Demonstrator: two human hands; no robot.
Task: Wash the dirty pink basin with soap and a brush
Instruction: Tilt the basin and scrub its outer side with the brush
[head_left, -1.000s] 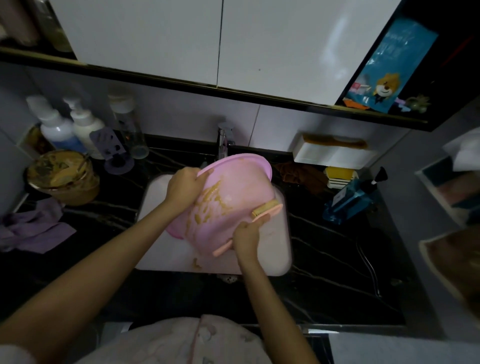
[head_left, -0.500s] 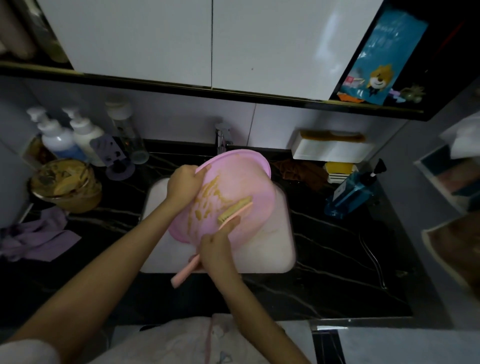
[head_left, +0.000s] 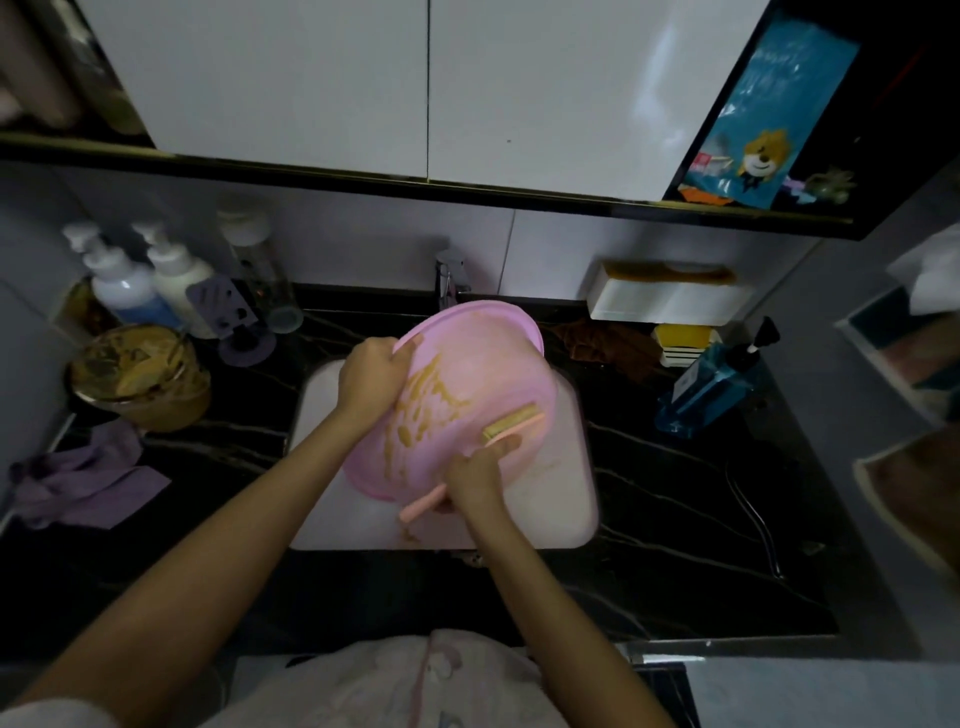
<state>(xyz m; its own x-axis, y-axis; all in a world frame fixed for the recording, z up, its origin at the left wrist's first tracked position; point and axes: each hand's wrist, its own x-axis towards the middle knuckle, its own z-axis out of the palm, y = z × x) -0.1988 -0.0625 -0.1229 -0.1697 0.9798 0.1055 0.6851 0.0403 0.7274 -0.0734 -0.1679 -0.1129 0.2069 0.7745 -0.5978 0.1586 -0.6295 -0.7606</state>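
1. Two hands work over the white sink (head_left: 566, 493). The left hand (head_left: 371, 379) grips the rim of the pink basin (head_left: 483, 374) and holds it tilted above the sink, its upper rim just below the tap (head_left: 451, 275).
2. The right hand (head_left: 475, 480) is curled round the handle of the pink brush (head_left: 511, 422), forefinger stretched along it. The bristles press on the basin wall on the sink's right side.
3. Half a second ago the brush head lay in the middle of the brown smear (head_left: 421, 410); a second ago it sat out to the right, about where it is now. So the brush has gone across and come back: one full scrubbing stroke.
4. The left hand's grip and the basin's tilt have barely altered, which keeps the wall steady under the strokes.
5. The smear still streaks the left half of the basin and I see no lather, so I judge the scrubbing to be at an early stage, with rinsing yet to come.
6. Left of the sink, on the dark surface (head_left: 675, 493), stand two pump bottles (head_left: 119, 280); whether they hold the soap I cannot tell.
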